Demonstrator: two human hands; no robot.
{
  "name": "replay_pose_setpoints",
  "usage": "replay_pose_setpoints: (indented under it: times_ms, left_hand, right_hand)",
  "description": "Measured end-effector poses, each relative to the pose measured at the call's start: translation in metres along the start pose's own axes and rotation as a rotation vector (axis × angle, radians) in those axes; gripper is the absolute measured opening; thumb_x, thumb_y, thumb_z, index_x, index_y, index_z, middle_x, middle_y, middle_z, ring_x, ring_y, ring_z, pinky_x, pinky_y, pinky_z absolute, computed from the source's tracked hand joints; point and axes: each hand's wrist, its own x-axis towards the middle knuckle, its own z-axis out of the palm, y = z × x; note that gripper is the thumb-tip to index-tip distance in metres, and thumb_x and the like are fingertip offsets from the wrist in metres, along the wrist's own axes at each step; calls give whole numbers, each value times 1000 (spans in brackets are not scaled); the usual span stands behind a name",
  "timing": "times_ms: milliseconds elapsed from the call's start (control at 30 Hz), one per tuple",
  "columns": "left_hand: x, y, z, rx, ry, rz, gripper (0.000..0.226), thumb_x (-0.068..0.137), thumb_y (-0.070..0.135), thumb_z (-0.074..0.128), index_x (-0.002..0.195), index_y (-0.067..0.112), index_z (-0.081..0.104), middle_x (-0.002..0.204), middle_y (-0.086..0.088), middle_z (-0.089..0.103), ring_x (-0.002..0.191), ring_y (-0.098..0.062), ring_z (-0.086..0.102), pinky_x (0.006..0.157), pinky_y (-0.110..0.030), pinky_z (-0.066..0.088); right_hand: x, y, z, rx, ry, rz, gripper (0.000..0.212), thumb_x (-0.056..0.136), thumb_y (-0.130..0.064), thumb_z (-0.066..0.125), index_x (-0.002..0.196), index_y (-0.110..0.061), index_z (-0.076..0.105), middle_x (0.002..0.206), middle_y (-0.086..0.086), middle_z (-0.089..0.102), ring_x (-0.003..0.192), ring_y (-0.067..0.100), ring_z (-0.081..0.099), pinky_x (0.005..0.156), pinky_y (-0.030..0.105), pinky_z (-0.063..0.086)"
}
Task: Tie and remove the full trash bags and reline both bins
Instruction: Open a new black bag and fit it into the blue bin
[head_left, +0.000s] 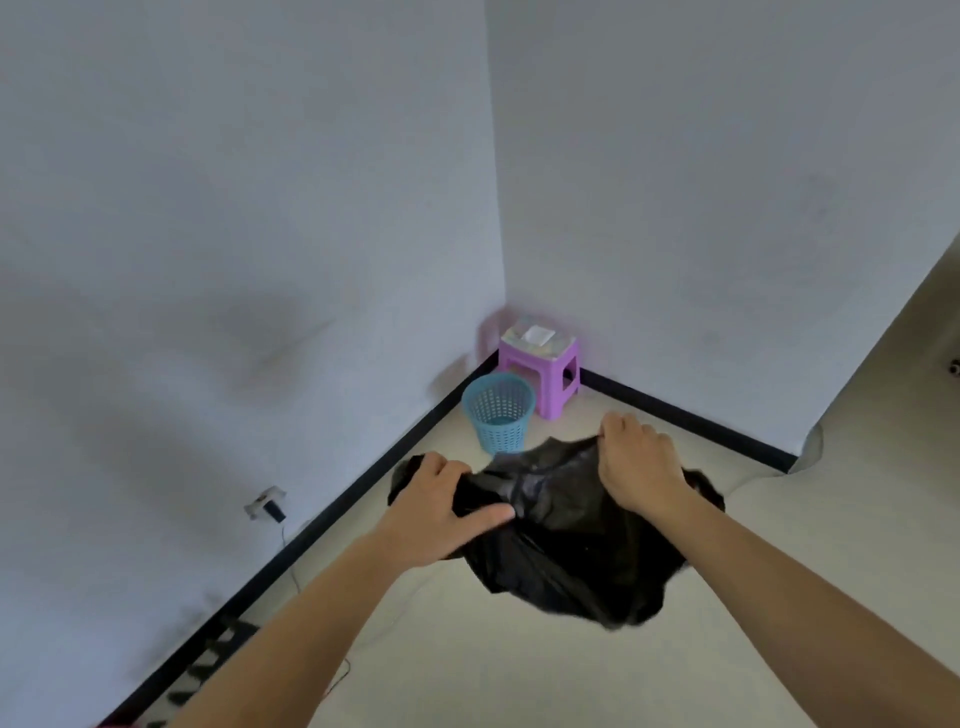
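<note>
A black trash bag (566, 551) hangs in the air in front of me, held by its top edge. My left hand (441, 504) grips the bag's left side, thumb on the plastic. My right hand (636, 462) grips the right side of the rim with curled fingers. Between the two hands the rim is stretched and partly spread. Beyond the bag, a light blue perforated bin (498, 413) stands on the floor near the room corner, with no liner visible in it. Only one bin is in view.
A purple plastic stool (540, 371) with a tissue pack on top sits in the corner behind the bin. A wall socket with a plug and thin cable (267, 506) is on the left wall. Black skirting runs along both walls; pale floor lies below.
</note>
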Motion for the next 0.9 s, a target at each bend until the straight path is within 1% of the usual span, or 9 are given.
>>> replay_pose_setpoints:
  times_ms: [67,200,300,367,500,633,700,767,900]
  left_hand:
    - [40,-6,-16,-1,45,-60,69,77,81,49,120,28,52,113,7,46,104,-13,51,94,-30,45]
    - [125,-27,-38,466,147,-120,28,96,42,48,113,21,54,109,1,58,94,-18,62,77,-28,49]
    - [184,-46,-43,669,89,-198,19,97,28,44,108,19,57,102,1,62,94,-19,61,67,-27,39]
    - [227,-58,-44,797,36,-246,16,92,21,49,105,19,59,104,1,60,102,-21,55,74,-29,39]
    - [315,-80,-49,903,-104,-274,17,87,18,52,101,23,60,102,1,63,110,-25,47,97,-42,31]
    - [408,-101,-74,761,-160,-314,17,84,15,52,99,21,58,93,3,63,99,-22,55,99,-43,34]
    - [456,-116,-86,497,-126,-348,9,83,17,52,91,16,52,83,2,57,82,-20,56,76,-32,45]
    - [499,-122,-97,261,-129,-424,13,83,27,52,82,14,50,81,-1,59,73,-18,58,57,-27,40]
    - [573,-123,-89,90,-157,-540,30,93,43,42,86,17,56,80,3,56,70,-14,54,65,-29,41]
  right_hand:
    - [43,2,-14,58,9,16,25,96,-16,42,121,-13,38,95,6,63,80,29,65,66,39,48]
    - [123,0,-19,40,97,-121,21,101,-31,43,118,-19,40,97,3,65,75,28,68,56,32,39]
    - [176,0,-5,78,58,-278,57,94,-68,37,129,-23,42,111,2,61,88,23,66,63,32,41]
    - [215,0,9,35,-95,-346,80,81,-78,47,140,-25,36,124,3,56,103,24,62,78,37,48]
    - [304,3,38,-245,-300,-336,70,84,-33,70,144,-22,34,130,10,48,107,26,59,77,35,48]
    - [397,18,43,-261,-415,-34,41,89,-20,58,128,-13,49,124,10,53,105,27,61,76,33,45]
    - [440,30,42,-146,-437,72,29,92,-23,50,119,-14,54,116,8,61,97,26,61,72,32,44]
    - [473,40,44,-20,-430,156,28,93,-24,44,116,-16,57,112,8,64,95,27,61,72,32,46]
    - [531,61,71,166,-378,283,28,92,-27,44,115,-15,55,103,8,63,90,29,60,72,33,47]
